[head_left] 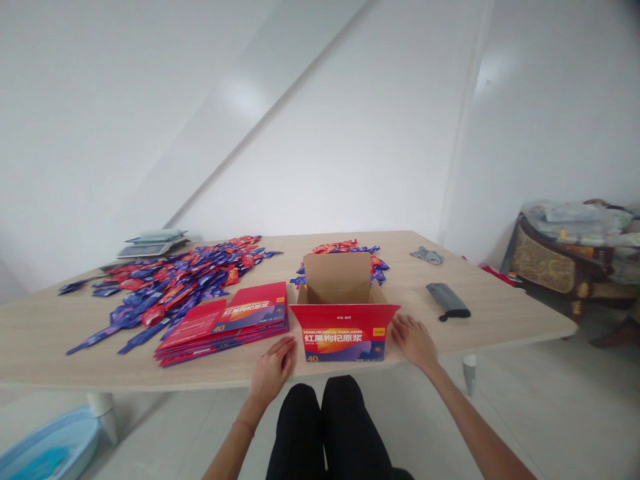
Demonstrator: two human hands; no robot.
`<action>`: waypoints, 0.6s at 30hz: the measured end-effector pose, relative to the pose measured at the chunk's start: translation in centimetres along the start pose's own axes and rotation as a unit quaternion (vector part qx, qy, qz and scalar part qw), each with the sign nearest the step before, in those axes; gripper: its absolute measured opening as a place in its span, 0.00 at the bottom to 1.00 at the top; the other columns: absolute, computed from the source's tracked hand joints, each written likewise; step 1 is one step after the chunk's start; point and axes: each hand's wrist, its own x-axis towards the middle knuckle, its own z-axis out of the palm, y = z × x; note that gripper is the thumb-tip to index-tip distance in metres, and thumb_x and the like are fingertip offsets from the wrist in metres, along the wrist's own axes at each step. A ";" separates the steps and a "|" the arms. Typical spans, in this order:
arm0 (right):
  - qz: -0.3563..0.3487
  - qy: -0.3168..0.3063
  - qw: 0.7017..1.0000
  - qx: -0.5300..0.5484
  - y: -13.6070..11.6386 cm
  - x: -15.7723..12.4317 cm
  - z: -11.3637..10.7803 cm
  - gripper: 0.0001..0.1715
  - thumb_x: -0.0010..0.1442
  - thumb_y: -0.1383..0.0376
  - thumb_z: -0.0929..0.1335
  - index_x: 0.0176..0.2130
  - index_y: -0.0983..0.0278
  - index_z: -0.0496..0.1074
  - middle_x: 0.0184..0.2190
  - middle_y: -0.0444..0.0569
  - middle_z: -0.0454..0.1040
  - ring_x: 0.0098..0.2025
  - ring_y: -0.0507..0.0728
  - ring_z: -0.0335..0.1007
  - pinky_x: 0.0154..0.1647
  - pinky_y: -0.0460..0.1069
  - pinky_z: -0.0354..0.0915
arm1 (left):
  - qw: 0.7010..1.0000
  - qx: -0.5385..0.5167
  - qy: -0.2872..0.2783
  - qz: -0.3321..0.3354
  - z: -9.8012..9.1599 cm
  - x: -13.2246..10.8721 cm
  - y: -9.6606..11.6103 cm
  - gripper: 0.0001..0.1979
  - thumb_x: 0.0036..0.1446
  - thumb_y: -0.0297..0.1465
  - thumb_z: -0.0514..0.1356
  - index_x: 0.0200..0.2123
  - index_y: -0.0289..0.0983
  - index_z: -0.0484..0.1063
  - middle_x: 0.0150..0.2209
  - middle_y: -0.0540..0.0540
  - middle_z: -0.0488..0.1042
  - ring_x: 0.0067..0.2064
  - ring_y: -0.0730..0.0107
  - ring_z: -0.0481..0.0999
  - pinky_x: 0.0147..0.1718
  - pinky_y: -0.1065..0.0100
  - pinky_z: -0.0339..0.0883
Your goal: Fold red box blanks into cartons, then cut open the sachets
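- An open red-and-purple goji puree carton (345, 343) stands upright near the front edge of a pale wood-grain surface (500, 313), its printed face — Chinese lettering and the number 40 — turned toward the seated person.
- The carton's brown back flap (337, 275) rises upright, while its red front flap (345, 315) flares outward; the bottom of the interior is hidden from view.
- The left hand (274, 368) rests at the edge of the surface, between carton and stack, fingers loosely curved and grasping nothing visible.
- The right hand (414, 339) lies palm down, fingers slightly spread and holding nothing, just beside the carton's right side; whether the fingertips touch it cannot be told.
- Left of the carton sits a stack of flattened cartons (225, 327), printed in the same red and purple.
- A broad heap of red and purple sachets (185, 280) spreads behind that stack, and a smaller heap of sachets (334, 247) shows behind the open carton.
- At right lie a dark gray pouch (447, 300) and, farther back, a crumpled gray cloth (427, 255).
- Beyond the surface — a carved chair (545, 260) laden with plastic bags (575, 213); at lower left, a blue basin (75, 433).
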 end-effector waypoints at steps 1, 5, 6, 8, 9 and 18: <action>0.000 -0.001 1.000 0.001 0.0 0.0 0.0 0.31 0.76 0.56 0.55 0.69 0.62 0.68 0.72 0.53 0.64 0.74 0.69 0.53 0.71 0.66 0.52 | 1.000 0.000 -0.001 -0.001 0.0 0.0 0.0 0.19 0.68 0.30 0.55 0.56 0.41 0.80 0.59 0.41 0.80 0.60 0.55 0.80 0.62 0.51 0.75; -0.001 -0.002 1.000 0.009 0.1 0.0 -0.1 0.32 0.76 0.56 0.55 0.69 0.62 0.68 0.72 0.54 0.64 0.74 0.68 0.53 0.71 0.66 0.52 | 1.000 -0.003 -0.002 -0.005 -0.1 0.1 0.0 0.18 0.69 0.31 0.55 0.56 0.41 0.80 0.59 0.41 0.80 0.60 0.55 0.80 0.62 0.51 0.74; -0.001 -0.001 1.000 0.011 0.1 0.0 -0.1 0.32 0.76 0.56 0.55 0.69 0.62 0.68 0.72 0.54 0.64 0.74 0.68 0.53 0.71 0.66 0.52 | 1.000 -0.004 -0.002 -0.006 -0.1 0.1 0.1 0.18 0.69 0.31 0.55 0.56 0.42 0.80 0.59 0.41 0.80 0.60 0.55 0.80 0.62 0.51 0.74; 0.001 0.002 1.000 0.015 0.0 0.0 -0.1 0.31 0.75 0.56 0.55 0.69 0.62 0.69 0.71 0.54 0.64 0.74 0.68 0.53 0.71 0.67 0.52 | 1.000 -0.008 -0.003 -0.009 -0.1 0.1 0.2 0.18 0.69 0.32 0.55 0.56 0.42 0.80 0.59 0.41 0.80 0.60 0.54 0.80 0.62 0.51 0.74; 0.002 0.004 1.000 0.017 0.0 0.0 -0.1 0.31 0.75 0.56 0.56 0.68 0.62 0.69 0.71 0.54 0.64 0.74 0.68 0.53 0.71 0.67 0.52 | 1.000 -0.010 -0.004 -0.010 -0.2 0.1 0.2 0.18 0.69 0.32 0.55 0.57 0.42 0.80 0.59 0.41 0.80 0.60 0.54 0.80 0.62 0.51 0.74; 0.022 0.024 0.992 0.126 0.2 0.1 -1.1 0.31 0.72 0.54 0.59 0.65 0.62 0.73 0.68 0.56 0.69 0.73 0.68 0.58 0.72 0.66 0.54 | 0.998 -0.051 -0.021 -0.021 -0.6 0.2 -0.2 0.18 0.69 0.33 0.56 0.58 0.43 0.79 0.61 0.41 0.78 0.62 0.53 0.78 0.65 0.49 0.71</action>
